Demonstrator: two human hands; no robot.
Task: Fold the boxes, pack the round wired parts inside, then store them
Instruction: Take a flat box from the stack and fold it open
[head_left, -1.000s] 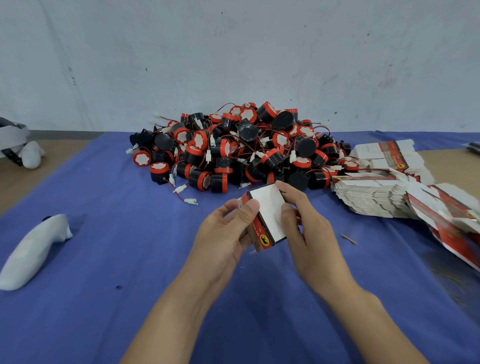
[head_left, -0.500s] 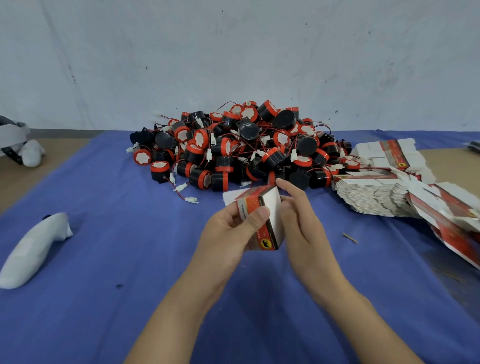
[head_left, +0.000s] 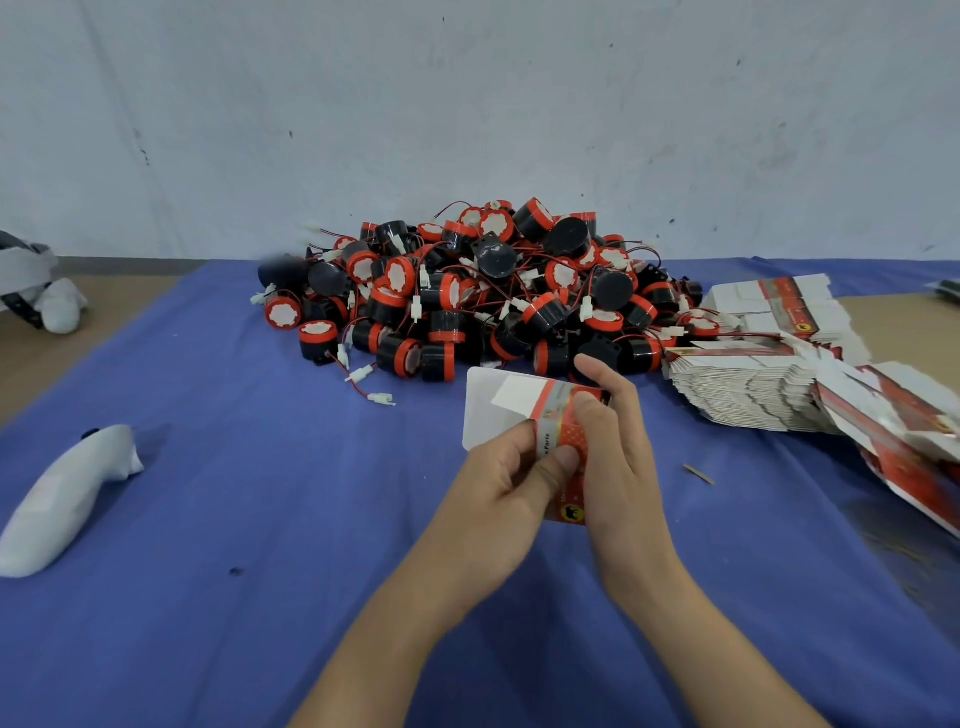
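Note:
A small red and white cardboard box (head_left: 558, 431) is held between both hands above the blue cloth, its white end flaps (head_left: 488, 410) sticking out to the far left. My left hand (head_left: 511, 478) pinches its near side with thumb on top. My right hand (head_left: 613, 447) grips its right side, fingers curled over the far edge. Behind them lies a big pile of round black and red wired parts (head_left: 483, 296) with white plugs.
A stack of flat unfolded boxes (head_left: 753, 389) lies at the right, spilling toward the table's right edge. A white controller (head_left: 62, 493) rests on the blue cloth (head_left: 260, 571) at the left; another white device (head_left: 36, 296) sits far left. A wall stands behind.
The box has been turned and opened up from a flat sleeve; its white flaps now point left and away, and both hands have shifted their hold on it.

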